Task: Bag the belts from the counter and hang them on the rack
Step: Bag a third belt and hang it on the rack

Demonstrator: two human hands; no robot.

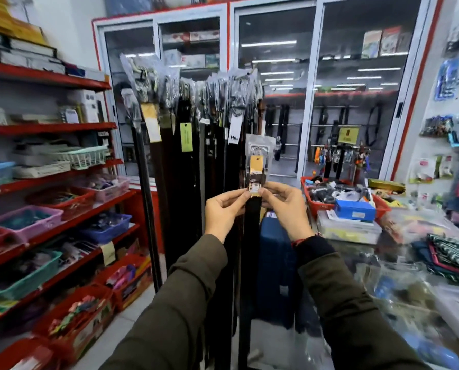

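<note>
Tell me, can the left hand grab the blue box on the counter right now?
Probably not yet. The left hand is pinching the bagged belt, and the right hand and that belt sit between it and the blue box off to the right.

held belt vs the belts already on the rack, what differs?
1. Support: the held belt is pinched by the left hand and right hand; the rack belts hang free, untouched.
2. Height: the held belt's bagged buckle end sits lower than the rack belts' tops.
3. Position: the held belt is in front of the rack belts, nearer the camera.

Shared: dark straps, clear plastic over the buckle, paper tags.
</note>
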